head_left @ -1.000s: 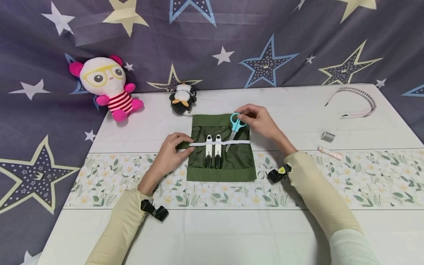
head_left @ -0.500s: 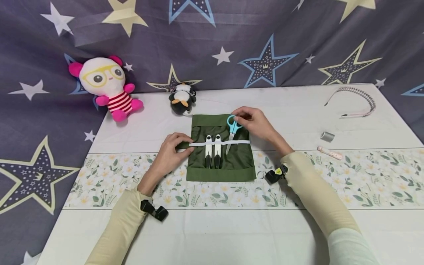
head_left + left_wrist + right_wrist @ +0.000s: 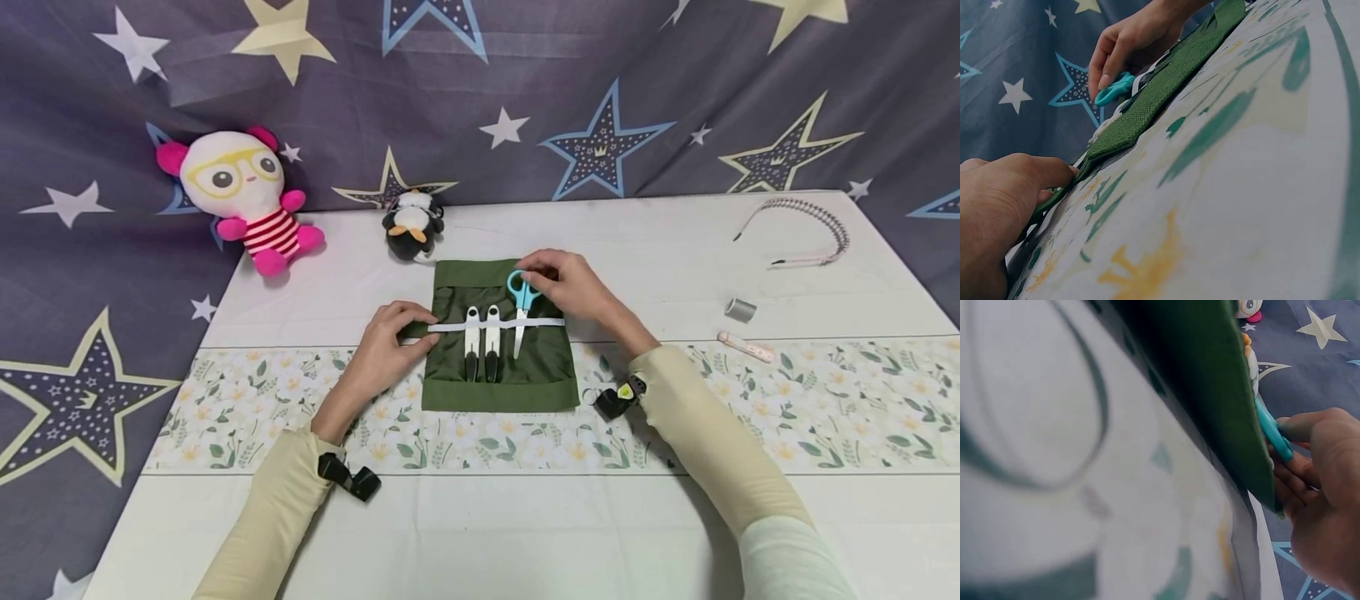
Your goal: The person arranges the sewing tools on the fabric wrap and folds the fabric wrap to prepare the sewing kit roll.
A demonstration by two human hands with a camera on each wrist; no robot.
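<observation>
A dark green fabric tool pouch [image 3: 457,396] lies spread on the table with a white elastic band [image 3: 446,327] across its middle. Two white tools with black ends [image 3: 472,346] [image 3: 492,346] sit side by side at the band. My left hand [image 3: 392,335] pinches the pouch's left edge near the band's end, between thumb and fingers. By its turquoise handle, my right hand [image 3: 573,287] holds a pair of scissors [image 3: 522,298], blades pointing down across the band; over or under it, I cannot tell. In the right wrist view, the turquoise handle [image 3: 1272,431] is between thumb and fingers.
A penguin plush [image 3: 412,225] and a pink-eared plush [image 3: 247,192] sit at the back left. To the right lie a headband [image 3: 817,217], a grey spool [image 3: 741,310] and a small pink-and-white stick [image 3: 746,347]. A small ring [image 3: 589,397] lies by the pouch's lower right corner.
My right hand has moved left and toward me with the scissors; their blades have slid lower past the band and now stand more upright. The left hand has stayed put.
</observation>
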